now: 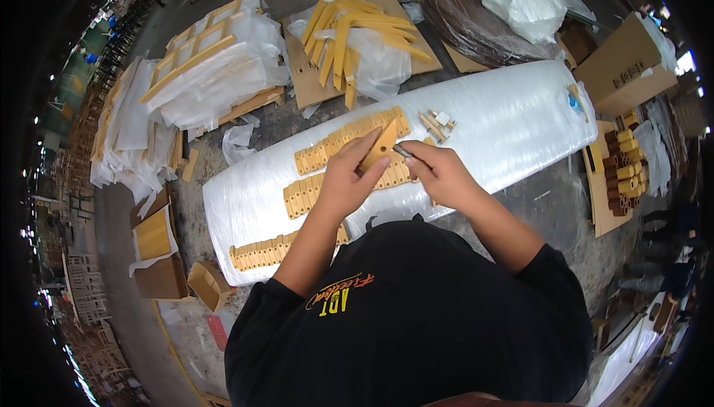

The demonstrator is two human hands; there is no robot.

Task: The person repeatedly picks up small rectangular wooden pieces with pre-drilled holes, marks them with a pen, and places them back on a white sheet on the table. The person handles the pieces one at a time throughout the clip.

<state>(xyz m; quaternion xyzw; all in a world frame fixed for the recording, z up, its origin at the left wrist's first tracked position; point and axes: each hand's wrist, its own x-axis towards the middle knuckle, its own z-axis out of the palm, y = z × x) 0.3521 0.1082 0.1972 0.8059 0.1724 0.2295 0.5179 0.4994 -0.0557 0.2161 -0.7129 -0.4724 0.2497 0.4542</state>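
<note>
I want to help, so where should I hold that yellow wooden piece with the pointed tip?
Probably by the lower part of the yellow wooden piece, pinched across its edges, coming from the left, as the left hand does. Its upper end narrows to a tip, and that grip leaves the small dark hole uncovered.

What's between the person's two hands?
The head view shows a pointed wooden block in the left hand and a small grey object in the right hand.

the left hand (pixel 348 178) holds a yellow wooden block (pixel 380 146); the right hand (pixel 440 175) holds a small grey tool (pixel 401 151) beside it. rows of wooden pieces (pixel 321 155) lie on white wrapping (pixel 513 120).
</note>
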